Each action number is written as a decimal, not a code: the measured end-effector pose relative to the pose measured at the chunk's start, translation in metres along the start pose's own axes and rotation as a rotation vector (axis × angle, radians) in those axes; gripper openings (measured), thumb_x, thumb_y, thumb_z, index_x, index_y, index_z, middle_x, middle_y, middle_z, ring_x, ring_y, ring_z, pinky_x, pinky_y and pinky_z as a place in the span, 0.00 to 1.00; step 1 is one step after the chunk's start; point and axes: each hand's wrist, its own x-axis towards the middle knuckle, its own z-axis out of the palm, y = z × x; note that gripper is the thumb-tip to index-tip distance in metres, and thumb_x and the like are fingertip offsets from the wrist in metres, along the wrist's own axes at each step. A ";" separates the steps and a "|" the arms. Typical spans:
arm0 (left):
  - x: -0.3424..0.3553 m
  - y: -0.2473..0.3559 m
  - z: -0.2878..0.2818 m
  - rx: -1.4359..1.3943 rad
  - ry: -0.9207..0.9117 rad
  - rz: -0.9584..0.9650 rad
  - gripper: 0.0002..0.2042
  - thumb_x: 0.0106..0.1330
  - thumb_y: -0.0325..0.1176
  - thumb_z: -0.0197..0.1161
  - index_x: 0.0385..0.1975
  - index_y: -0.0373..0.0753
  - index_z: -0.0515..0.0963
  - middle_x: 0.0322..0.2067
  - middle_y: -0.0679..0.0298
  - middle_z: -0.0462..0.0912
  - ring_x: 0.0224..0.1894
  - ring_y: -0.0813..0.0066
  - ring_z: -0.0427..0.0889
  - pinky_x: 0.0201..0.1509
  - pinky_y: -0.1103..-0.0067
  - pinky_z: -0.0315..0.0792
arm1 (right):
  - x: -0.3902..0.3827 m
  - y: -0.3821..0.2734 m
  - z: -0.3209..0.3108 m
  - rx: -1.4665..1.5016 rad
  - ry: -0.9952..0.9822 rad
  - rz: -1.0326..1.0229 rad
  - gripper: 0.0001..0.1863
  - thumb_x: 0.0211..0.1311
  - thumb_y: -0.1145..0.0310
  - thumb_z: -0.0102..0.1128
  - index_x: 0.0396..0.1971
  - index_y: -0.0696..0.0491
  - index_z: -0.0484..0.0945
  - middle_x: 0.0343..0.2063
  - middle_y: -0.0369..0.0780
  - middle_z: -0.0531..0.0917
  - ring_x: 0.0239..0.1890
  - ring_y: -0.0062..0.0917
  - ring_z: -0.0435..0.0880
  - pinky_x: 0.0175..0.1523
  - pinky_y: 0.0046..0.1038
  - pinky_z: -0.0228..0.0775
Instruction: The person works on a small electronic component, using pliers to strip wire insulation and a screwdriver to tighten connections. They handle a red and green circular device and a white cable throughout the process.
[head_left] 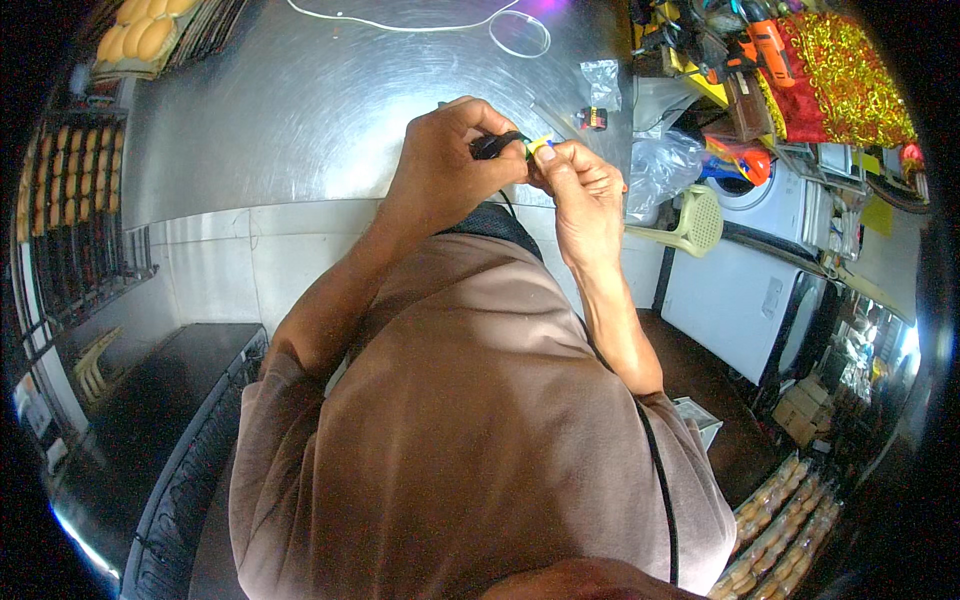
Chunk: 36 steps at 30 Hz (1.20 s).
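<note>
Just over the near edge of a steel table (360, 110), my two hands meet at mid-chest. My left hand (445, 160) is closed on a black item (489, 146), its exact kind unclear. My right hand (582, 195) pinches a small yellow, green and blue piece (541, 143) at the right end of the black item. A black cord hangs below them. A small dark box with a red label (594, 119) and a clear plastic wrapper (600, 80) lie to the right on the table.
A white cable (400, 22) crosses the table's back. Racks of buns (70, 170) stand left. At right are an orange drill (768, 52), plastic bags (660, 170), gold garland (840, 80), a pale green stool (695, 220) and white appliances (725, 310). Bagged buns (780, 535) sit low right.
</note>
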 end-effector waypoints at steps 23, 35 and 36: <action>-0.007 -0.001 0.000 -0.022 -0.018 -0.048 0.06 0.57 0.19 0.65 0.32 0.30 0.75 0.29 0.62 0.83 0.32 0.82 0.81 0.36 0.83 0.76 | -0.005 0.006 0.002 0.013 0.004 0.042 0.11 0.67 0.72 0.56 0.26 0.61 0.80 0.25 0.40 0.84 0.28 0.18 0.82 0.37 0.20 0.75; -0.006 -0.007 0.003 -0.073 0.092 -0.067 0.10 0.52 0.31 0.69 0.28 0.32 0.79 0.26 0.57 0.85 0.28 0.74 0.84 0.34 0.80 0.77 | -0.003 0.011 0.003 0.023 0.033 0.075 0.10 0.67 0.73 0.55 0.26 0.61 0.80 0.26 0.41 0.84 0.29 0.20 0.83 0.39 0.21 0.77; -0.005 -0.012 0.005 -0.097 0.103 -0.056 0.10 0.52 0.31 0.69 0.28 0.33 0.79 0.25 0.57 0.85 0.28 0.74 0.84 0.34 0.80 0.76 | -0.003 0.012 0.003 0.029 0.033 0.076 0.10 0.67 0.73 0.55 0.26 0.61 0.80 0.26 0.42 0.84 0.29 0.20 0.83 0.39 0.22 0.78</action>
